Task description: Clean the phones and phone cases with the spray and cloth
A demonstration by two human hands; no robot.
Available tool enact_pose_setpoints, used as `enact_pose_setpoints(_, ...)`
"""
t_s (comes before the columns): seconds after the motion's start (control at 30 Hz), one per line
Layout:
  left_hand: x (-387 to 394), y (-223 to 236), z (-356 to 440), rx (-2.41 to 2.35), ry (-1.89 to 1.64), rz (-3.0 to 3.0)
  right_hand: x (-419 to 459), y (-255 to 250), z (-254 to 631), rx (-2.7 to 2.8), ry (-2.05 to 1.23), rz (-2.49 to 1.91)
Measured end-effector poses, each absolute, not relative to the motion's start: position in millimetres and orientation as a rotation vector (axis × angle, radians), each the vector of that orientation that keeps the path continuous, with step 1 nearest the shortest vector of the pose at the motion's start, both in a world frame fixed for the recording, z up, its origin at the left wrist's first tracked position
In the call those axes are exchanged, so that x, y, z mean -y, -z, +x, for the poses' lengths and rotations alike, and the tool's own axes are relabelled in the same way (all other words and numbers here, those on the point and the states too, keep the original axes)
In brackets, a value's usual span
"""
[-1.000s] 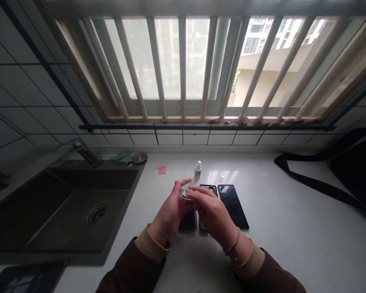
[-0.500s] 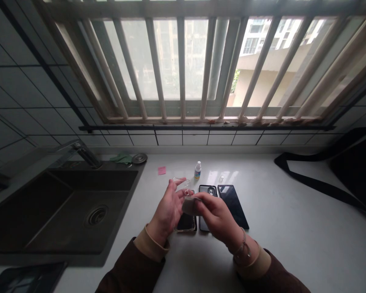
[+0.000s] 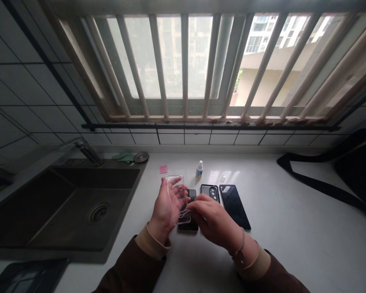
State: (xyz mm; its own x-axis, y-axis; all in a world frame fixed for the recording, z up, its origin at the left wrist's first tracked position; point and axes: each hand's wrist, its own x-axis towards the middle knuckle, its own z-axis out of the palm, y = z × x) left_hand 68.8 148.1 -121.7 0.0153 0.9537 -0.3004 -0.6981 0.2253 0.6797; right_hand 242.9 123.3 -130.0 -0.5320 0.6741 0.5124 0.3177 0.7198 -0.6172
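Clear phone case (image 3: 176,184): one, of thin transparent plastic, held tilted in the air above the worktop (image 3: 295,248), over the dark phone (image 3: 188,228). Left hand (image 3: 166,208): partly open, fingers spread up behind the case, supporting it without a clench. Right hand (image 3: 212,219): fingers curled in, gripping the lower edge of the case. Below and beside: the dark phone lay under the hands; to its right lay a black phone with a camera cluster (image 3: 210,192), then a glossy black phone (image 3: 234,206), both flat on the worktop. Further out: a small dropper bottle (image 3: 199,170) stood upright beyond the phones, with a pink sticky note (image 3: 163,169) to its left. Left of the hands was a dark sink (image 3: 57,211), with a faucet (image 3: 90,154), a green cloth (image 3: 124,157) and a round metal drain cover (image 3: 141,157) behind it. Risks: the slick case had only light support, so a slackened grip could drop it onto the phones and mark them, or send it into the sink; a careless sweep of the hands could tip the bottle.
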Motion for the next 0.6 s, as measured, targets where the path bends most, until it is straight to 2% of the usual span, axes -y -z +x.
enact_pose_setpoints(0.2, -149.3, 123.4, 70.2, -0.853, -1.394, 0.403, -119.6, 128.3, 243.0, 2.115, -0.827, -0.817)
enact_pose_setpoints(0.5, -148.5, 124.4, 77.5, -0.927, -1.305, 0.368, -119.8, 134.8, 233.5, 1.671, -1.352, -0.79)
enact_pose_setpoints(0.6, -147.4, 122.4, 75.2, -0.818, -1.192, 0.408, -129.1, 144.6, 238.0, 1.352, -1.312, -0.9)
